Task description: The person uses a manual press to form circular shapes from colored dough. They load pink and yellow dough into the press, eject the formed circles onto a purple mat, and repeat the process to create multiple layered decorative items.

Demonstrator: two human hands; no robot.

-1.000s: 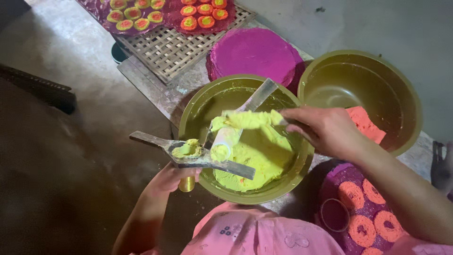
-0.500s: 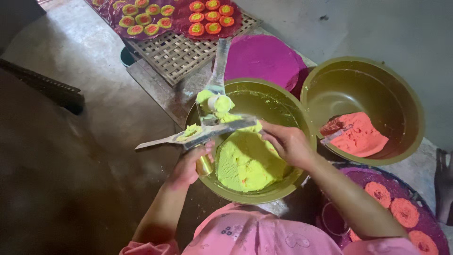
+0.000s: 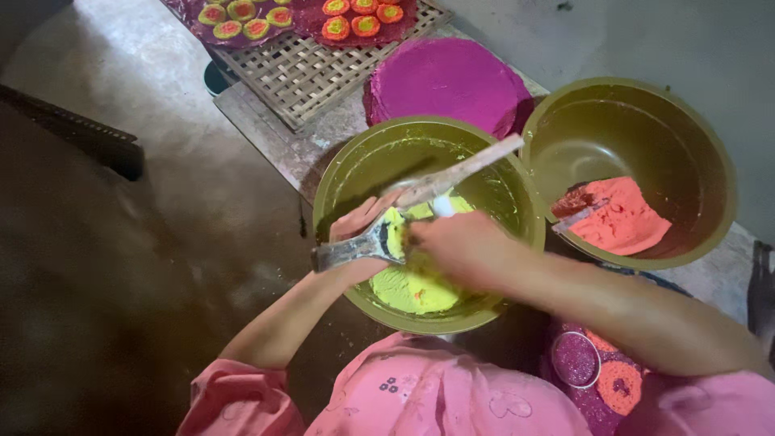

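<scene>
The left hand point(image 3: 355, 234) was curled around the handle of a flat grey metal spoon-like scraper point(image 3: 355, 249), fingers closed on it, the handle end sticking out toward 9 o'clock past the bowl rim. The right hand point(image 3: 464, 250) sat just beside it at 3 o'clock, closed over the lower end of a long pale flat spatula point(image 3: 468, 171) whose blade ran up toward 2 o'clock across the bowl — how tight the fingers were could not be told, since the back of the hand hid them. The two tools met between the hands, with a lump of yellow-green paste there.

Both hands were over the round olive-green plastic bowl point(image 3: 339, 173), which held a layer of soft yellow-green dough point(image 3: 412, 287) on its bottom, mostly at 6 o'clock under the hands.

At 3 o'clock of that bowl, touching or nearly so, stood a second olive-green round bowl point(image 3: 646, 105) with a patch of orange-pink dough point(image 3: 622, 214) and a small tool lying in it. At 12 o'clock lay a flat round magenta disc of dough point(image 3: 448, 81). Farther, at 11 o'clock — a woven bamboo tray point(image 3: 299, 69), and beyond it small round orange and green-centred pieces point(image 3: 355, 16) on purple sheet. At 5 o'clock, below the right forearm, a purple mat with a small ring cutter point(image 3: 575, 359) and orange rings. Pink sleeves at the bottom edge.
</scene>
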